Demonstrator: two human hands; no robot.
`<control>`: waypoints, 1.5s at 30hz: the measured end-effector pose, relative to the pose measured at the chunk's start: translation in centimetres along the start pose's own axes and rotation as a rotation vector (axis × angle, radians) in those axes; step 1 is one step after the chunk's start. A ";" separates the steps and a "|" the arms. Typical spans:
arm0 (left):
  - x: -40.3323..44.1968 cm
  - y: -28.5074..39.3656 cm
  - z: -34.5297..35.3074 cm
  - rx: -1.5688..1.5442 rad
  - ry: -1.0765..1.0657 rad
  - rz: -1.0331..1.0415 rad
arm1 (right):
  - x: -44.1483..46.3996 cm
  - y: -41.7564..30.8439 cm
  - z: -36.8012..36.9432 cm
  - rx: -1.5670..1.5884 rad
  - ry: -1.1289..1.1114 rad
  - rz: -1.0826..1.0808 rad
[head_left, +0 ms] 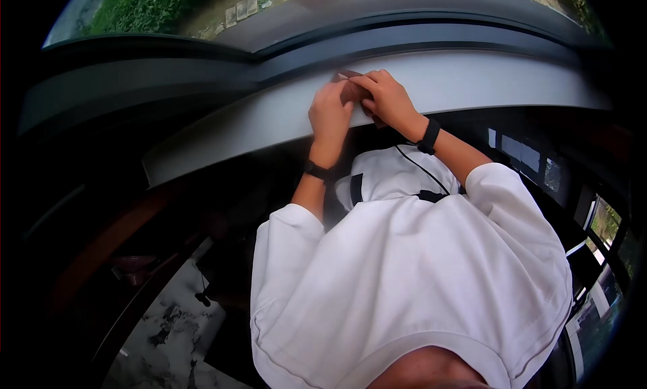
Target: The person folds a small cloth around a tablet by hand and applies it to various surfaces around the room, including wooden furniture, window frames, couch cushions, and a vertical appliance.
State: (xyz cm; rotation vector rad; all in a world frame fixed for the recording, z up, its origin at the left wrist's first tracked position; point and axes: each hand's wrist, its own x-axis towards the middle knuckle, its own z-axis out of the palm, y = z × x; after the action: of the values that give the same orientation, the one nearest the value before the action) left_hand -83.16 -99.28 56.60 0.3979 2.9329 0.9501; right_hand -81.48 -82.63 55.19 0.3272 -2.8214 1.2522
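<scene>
Over the white windowsill point(472, 79), both hands meet at a small brown piece point(354, 93), flat and folded-looking, perhaps paper or leather; its exact kind cannot be made out. My left hand point(328, 111) is closed, with thumb and fingers pinching the left side of the piece. From the right, my right hand point(389, 101) grips the upper edge with curled fingers. A lower corner of the brown piece sticks out beneath the right hand. The fingers cover much of it.
Beyond the sill runs a dark window frame point(418, 35), with greenery point(145, 8) outside. A black band is on each wrist. Low on the left is a marbled surface point(168, 335) with a dark cord. Glass panes point(603, 224) stand at the right.
</scene>
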 end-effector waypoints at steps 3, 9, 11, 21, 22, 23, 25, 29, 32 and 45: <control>0.9 2.4 1.3 0.008 -0.026 0.040 | -1.2 1.1 -2.4 -0.037 0.034 0.038; -1.8 5.3 2.9 -0.025 -0.074 0.052 | -4.5 2.0 -5.1 -0.071 -0.013 0.041; -2.8 5.5 2.5 -0.057 -0.086 0.024 | -5.1 1.7 -5.4 -0.071 -0.058 0.020; -7.0 7.0 -2.1 -0.144 -0.097 -0.032 | -6.4 -2.1 -6.9 -0.014 -0.234 -0.034; -7.5 6.0 -3.0 -0.155 -0.088 -0.037 | -6.1 -3.2 -6.0 -0.002 -0.237 -0.042; -7.8 5.4 -3.5 -0.154 -0.081 -0.039 | -5.8 -3.7 -5.5 -0.001 -0.249 -0.057; -8.5 3.5 -4.9 -0.147 -0.073 -0.045 | -4.9 -5.3 -4.0 0.007 -0.274 -0.083; -9.8 -5.9 -8.5 -0.165 0.012 -0.064 | -0.9 -9.9 4.0 0.020 -0.334 -0.157; -10.5 -11.6 -13.3 -0.152 0.037 -0.126 | 2.3 -14.9 9.8 0.047 -0.312 -0.196; -5.5 -16.5 -12.2 -0.097 -0.047 0.002 | 3.9 -15.1 13.4 -0.064 -0.090 0.017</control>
State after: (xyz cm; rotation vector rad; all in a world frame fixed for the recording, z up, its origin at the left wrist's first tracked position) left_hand -82.99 -120.56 56.66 0.4133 2.8311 1.0635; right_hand -81.52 -103.06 57.69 0.3667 -2.9385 1.1757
